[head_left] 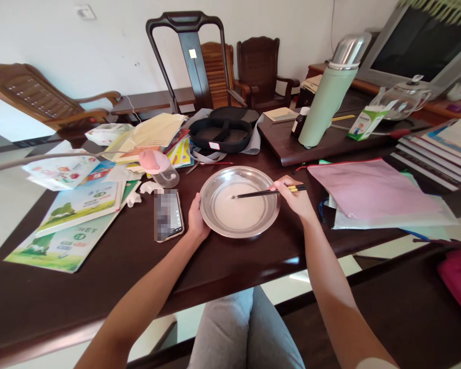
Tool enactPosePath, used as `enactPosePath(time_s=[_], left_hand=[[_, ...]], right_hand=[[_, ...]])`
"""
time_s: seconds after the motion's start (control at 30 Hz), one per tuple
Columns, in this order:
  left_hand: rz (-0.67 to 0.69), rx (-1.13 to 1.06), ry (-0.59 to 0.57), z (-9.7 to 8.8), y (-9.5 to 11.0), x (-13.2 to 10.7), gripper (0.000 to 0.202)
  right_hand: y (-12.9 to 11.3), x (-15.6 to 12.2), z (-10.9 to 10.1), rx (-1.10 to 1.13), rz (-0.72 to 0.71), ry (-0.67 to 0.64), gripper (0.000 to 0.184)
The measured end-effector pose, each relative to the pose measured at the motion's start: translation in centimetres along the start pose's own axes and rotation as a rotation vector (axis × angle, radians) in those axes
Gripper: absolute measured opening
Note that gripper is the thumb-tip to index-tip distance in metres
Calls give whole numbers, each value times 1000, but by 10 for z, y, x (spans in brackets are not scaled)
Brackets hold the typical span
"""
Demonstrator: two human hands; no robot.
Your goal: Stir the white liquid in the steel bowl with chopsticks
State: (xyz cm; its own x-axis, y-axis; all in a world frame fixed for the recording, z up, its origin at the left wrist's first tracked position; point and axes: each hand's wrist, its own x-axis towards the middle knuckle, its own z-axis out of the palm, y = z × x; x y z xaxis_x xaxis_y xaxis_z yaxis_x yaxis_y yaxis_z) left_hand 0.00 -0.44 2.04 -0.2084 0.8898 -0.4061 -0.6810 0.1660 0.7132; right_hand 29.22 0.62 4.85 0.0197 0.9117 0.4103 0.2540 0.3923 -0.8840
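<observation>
A round stainless steel bowl stands on the dark wooden table in front of me. Milky white liquid covers its bottom. My left hand grips the bowl's left side, the thumb along the rim and the other fingers mostly hidden. In my right hand, closed above the bowl's right edge, is a pair of dark chopsticks with gold-coloured bands. They lie almost level across the bowl, their tips at the liquid near its middle. Just left of my left hand lies a phone with a partly blurred screen.
Left are booklets, crumpled tissues and a pink-lidded cup. A black case lies behind the bowl. Rightward are a pink folder, a tall green thermos, a small dark bottle and a glass teapot.
</observation>
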Motion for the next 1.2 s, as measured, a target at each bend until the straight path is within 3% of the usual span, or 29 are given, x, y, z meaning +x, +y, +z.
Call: enactPosePath(time_s=[0.1,0.17,0.37,0.6,0.8,1.03,1.2], left_hand=[[-3,10,-1,-1,0,1,33],[-5,13,-5,-2,0,2,33],[-9,-6,-3,-2,0,1,29],[7,-24,-8,-2,-1,2,29],[7,-6,-3,-4,-1,3,30],[-1,-21,4,-2,0,1,28],[-25,-30,-14,-1,1,-1,27]], right_hand=[[5,2,-6,-13,10,146,70],[6,1,-9,28,20,173,72],[-1,-1,-1,47,9,-48,65],[6,0,-9,55,21,222,69],[0,-2,-1,58,26,-61,65],[6,0,-9,49,29,190,70],[1,-2,-2,66,34,-45,65]])
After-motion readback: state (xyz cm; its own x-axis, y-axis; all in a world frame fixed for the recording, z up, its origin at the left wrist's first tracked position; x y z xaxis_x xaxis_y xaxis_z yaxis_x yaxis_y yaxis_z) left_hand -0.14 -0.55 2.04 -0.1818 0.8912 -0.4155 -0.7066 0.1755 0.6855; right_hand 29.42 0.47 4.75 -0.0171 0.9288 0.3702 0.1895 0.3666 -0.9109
